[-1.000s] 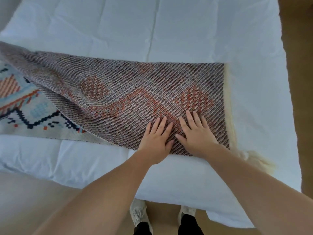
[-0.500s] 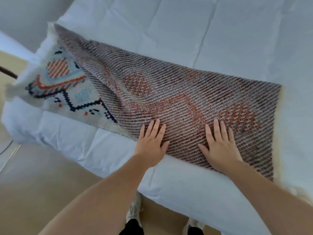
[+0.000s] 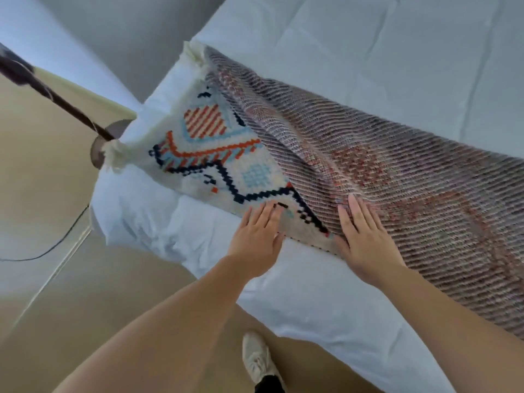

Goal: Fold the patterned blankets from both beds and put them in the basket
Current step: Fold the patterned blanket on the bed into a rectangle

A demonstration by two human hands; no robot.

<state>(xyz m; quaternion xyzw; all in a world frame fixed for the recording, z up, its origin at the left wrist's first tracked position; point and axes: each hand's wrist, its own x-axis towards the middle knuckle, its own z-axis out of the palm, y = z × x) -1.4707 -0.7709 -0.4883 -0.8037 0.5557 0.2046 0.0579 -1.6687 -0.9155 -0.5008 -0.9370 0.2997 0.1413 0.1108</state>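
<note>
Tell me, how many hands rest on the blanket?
2. The left hand lies on the colourful face of the blanket; the right hand on its folded-over striped side.

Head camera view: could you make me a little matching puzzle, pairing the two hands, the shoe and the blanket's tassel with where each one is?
Things:
1. left hand
2. right hand
3. white shoe
4. cream tassel

Places:
A. on the floor beside the bed
B. flat on the blanket, on its striped folded-over layer
C. poking out past the bed's edge
D. fingers resting on the blanket's colourful face

Pairs: 1-D, 2-B, 3-A, 4-C.
</note>
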